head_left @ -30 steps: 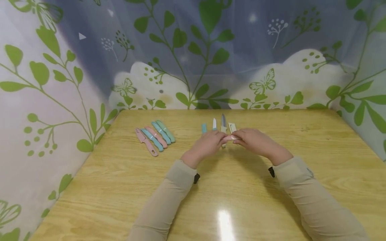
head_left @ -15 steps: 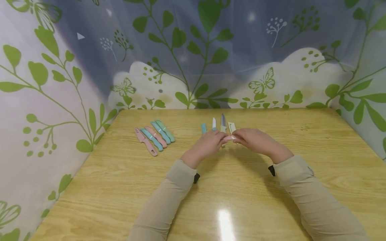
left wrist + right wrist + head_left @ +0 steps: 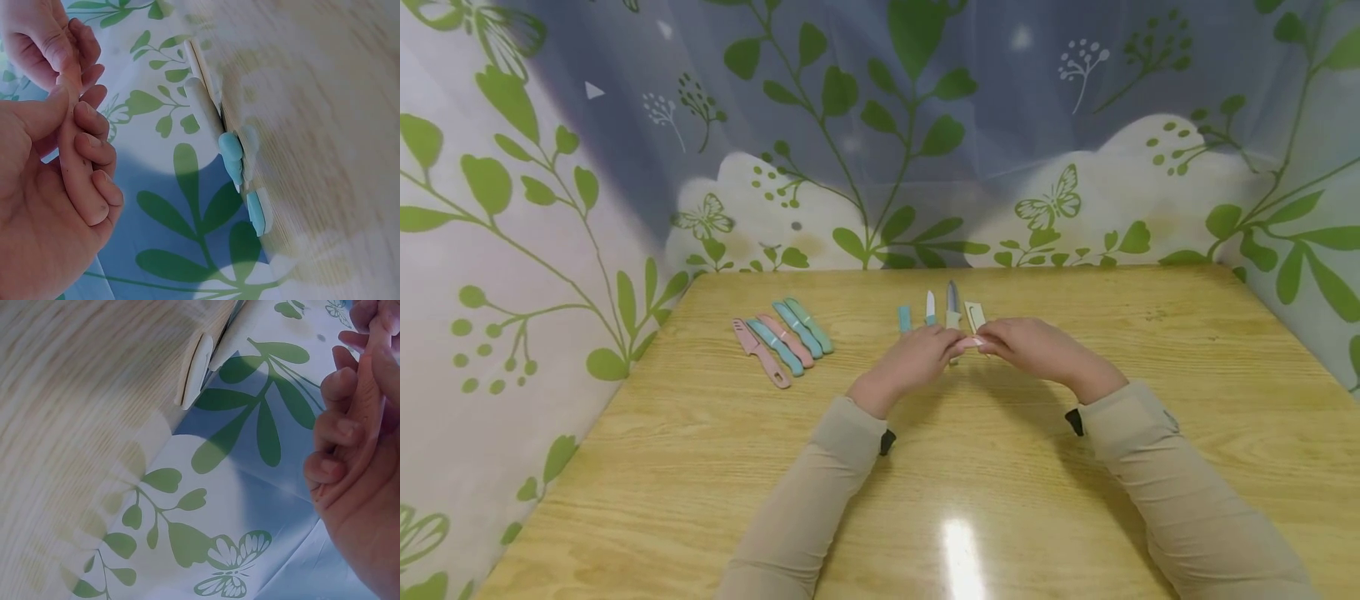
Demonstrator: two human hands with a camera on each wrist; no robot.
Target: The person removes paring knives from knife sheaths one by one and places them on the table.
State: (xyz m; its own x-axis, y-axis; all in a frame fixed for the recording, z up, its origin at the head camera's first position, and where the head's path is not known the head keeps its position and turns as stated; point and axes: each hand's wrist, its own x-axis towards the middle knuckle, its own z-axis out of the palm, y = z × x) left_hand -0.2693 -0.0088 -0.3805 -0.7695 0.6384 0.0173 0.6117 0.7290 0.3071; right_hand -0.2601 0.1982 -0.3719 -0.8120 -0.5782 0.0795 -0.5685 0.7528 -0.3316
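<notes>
Both hands hold a pink knife (image 3: 973,342) above the table, end to end between them. The left hand (image 3: 913,358) wraps its fingers round the pink handle (image 3: 80,178). At the other end, the right hand (image 3: 1037,354) grips the pink cover (image 3: 369,403). Fingers hide much of the knife, and no bare blade shows. Just beyond the hands lie a bare blue-handled knife (image 3: 931,307), a beige-handled knife (image 3: 952,298), a blue cover (image 3: 904,317) and a cream cover (image 3: 975,314).
To the left on the wooden table (image 3: 700,467) several covered knives lie side by side: a slotted pink one (image 3: 764,357), blue ones, another pink one and a green one (image 3: 809,325). A leaf-patterned cloth (image 3: 820,208) hangs behind the table's far edge.
Both hands keep their grip on the pink knife in nearly the same place. Only the head view has shifted slightly.
</notes>
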